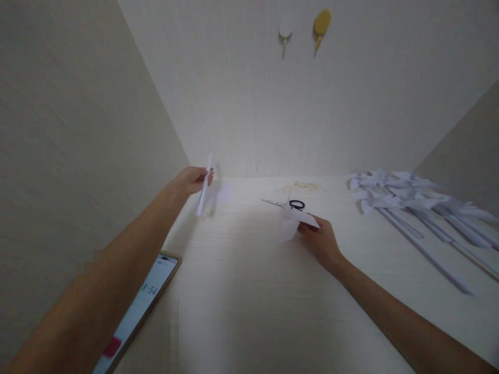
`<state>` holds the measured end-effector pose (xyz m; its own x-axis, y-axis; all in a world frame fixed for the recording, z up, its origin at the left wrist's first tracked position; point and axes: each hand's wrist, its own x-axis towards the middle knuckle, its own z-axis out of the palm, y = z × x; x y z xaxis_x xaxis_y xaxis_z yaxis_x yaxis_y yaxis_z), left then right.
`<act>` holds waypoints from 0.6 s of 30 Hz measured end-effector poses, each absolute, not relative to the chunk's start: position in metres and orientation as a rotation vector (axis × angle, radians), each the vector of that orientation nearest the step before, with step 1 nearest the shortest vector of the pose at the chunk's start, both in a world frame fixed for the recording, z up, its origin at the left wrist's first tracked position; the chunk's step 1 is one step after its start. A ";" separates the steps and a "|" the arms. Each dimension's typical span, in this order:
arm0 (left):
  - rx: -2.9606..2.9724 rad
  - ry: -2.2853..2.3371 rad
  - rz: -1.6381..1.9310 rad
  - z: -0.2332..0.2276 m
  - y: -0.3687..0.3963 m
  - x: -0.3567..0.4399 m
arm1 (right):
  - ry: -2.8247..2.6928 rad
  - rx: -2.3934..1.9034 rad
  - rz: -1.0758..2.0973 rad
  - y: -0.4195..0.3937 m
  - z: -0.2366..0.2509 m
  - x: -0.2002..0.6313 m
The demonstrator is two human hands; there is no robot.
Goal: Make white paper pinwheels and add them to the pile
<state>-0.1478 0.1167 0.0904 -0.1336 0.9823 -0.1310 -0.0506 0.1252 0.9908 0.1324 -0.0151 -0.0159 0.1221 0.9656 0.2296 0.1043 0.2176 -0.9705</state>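
Note:
My left hand (195,181) is raised at the far left of the table, its fingers pinched around a thin rolled paper stick (203,196) that stands tilted. Toward the middle, my right hand (323,243) grips a white paper pinwheel (291,227) with its folded blades spreading to the left; the fingertips are partly hidden by the paper. Just behind the pinwheel lie scissors (297,204) with black handles, their blades pointing left and partly covered by the paper.
Several paper pinwheels on rolled sticks (413,200) are piled at the right. A phone (161,272) showing a timer lies at the left under my forearm. White and yellow hooks (322,23) are on the back wall; walls close in both sides.

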 end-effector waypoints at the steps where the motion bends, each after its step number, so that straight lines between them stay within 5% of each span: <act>1: 0.972 1.302 1.176 0.092 0.106 -0.134 | -1.238 -1.163 0.921 -0.015 -0.017 0.133; 6: 0.585 0.811 0.962 0.065 0.045 -0.063 | -1.120 -1.176 0.955 -0.011 -0.022 0.136; 18: 0.468 0.668 1.005 0.001 -0.008 -0.025 | -1.094 -1.085 1.007 -0.008 -0.027 0.135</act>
